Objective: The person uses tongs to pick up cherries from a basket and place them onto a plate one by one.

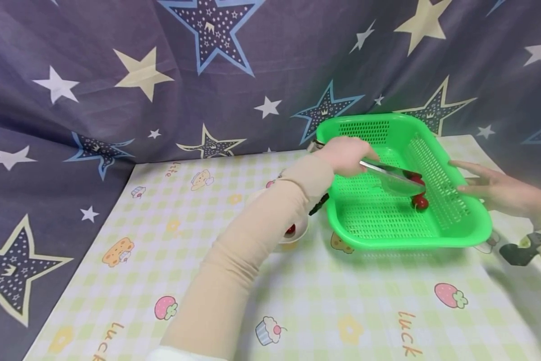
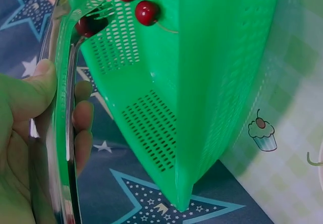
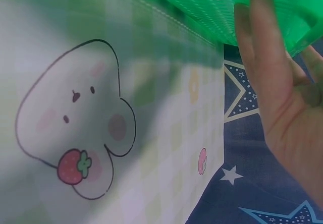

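My left hand (image 1: 348, 155) grips metal tongs (image 1: 389, 176) and reaches over the left side of a green plastic basket (image 1: 398, 243). Low in the basket, towards its right side, the tong tips are at the red cherries (image 1: 420, 202). In the left wrist view one cherry (image 2: 90, 26) sits between the tips, and another cherry (image 2: 147, 13) with a stem lies beside them on the basket's perforated surface. My right hand (image 1: 500, 188) touches the basket's right rim with fingers extended; in the right wrist view its fingers (image 3: 262, 37) lie against the outer wall.
Partly hidden behind my left forearm, a white bowl (image 1: 303, 231) with a cherry (image 1: 290, 229) in it stands left of the basket. A checked tablecloth (image 1: 315, 301) with printed pictures covers the table. Behind it hangs a dark star-patterned cloth (image 1: 261, 85).
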### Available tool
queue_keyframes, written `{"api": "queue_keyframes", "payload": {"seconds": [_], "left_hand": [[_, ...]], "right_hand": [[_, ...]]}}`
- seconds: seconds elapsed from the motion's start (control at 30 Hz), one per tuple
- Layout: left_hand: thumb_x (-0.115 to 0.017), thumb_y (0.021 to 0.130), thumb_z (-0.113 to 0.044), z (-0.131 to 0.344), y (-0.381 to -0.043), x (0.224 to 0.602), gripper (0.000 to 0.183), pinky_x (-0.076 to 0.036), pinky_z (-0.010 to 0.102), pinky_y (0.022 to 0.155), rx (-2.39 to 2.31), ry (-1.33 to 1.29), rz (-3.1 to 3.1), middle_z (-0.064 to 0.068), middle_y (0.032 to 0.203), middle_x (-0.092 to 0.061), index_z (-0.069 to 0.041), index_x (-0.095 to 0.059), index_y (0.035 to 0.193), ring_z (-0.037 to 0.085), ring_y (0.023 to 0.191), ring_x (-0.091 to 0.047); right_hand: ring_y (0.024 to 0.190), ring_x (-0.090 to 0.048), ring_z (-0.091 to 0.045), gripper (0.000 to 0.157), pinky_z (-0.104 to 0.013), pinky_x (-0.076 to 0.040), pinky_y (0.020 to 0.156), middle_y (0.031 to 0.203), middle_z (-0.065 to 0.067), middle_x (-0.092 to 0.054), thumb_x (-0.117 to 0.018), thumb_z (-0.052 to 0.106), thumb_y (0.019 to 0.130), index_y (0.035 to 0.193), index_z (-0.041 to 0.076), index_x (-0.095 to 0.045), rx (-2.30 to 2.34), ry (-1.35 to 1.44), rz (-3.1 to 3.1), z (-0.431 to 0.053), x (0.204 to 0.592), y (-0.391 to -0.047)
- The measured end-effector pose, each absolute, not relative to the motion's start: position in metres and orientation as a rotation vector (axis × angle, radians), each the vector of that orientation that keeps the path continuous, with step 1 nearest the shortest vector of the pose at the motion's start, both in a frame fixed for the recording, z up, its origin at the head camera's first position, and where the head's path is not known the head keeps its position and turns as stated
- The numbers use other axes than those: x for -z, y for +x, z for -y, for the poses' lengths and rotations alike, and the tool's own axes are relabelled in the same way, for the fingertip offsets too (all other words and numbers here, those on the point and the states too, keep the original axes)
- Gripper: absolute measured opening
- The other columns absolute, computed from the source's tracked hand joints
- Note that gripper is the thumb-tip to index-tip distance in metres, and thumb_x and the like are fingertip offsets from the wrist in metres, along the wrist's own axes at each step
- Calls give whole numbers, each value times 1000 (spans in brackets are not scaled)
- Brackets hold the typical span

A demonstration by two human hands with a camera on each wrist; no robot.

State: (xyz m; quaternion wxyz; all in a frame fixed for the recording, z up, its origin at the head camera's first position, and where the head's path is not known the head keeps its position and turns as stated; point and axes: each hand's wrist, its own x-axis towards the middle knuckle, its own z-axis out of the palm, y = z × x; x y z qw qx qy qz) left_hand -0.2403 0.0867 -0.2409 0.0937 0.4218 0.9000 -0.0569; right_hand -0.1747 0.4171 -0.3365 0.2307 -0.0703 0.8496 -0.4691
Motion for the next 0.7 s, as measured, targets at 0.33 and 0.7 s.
{"api": "queue_keyframes", "payload": {"seconds": [0.33, 0.7], "left_hand": [[-56, 95, -27, -71, -243, 239, 46, -42, 26, 98, 47, 1258, -2676, -11, 139, -51, -30, -47, 140, 9, 123, -51], [-57, 95, -25, -40, -240, 240, 46, -46, 23, 79, -87, 1288, -2688, -11, 141, -49, -31, -48, 139, 8, 112, -56]], "right_hand": [[130, -7, -62, 75, -77, -22, 90, 150, -33, 15, -42, 18, 101, 150, 33, 13, 1274, -193, -2360, -416, 337, -175], [132, -35, -38, 74, -67, -35, 92, 147, -41, 0, -42, 17, 101, 151, 31, 11, 1262, -201, -2397, -418, 340, -176]]}}
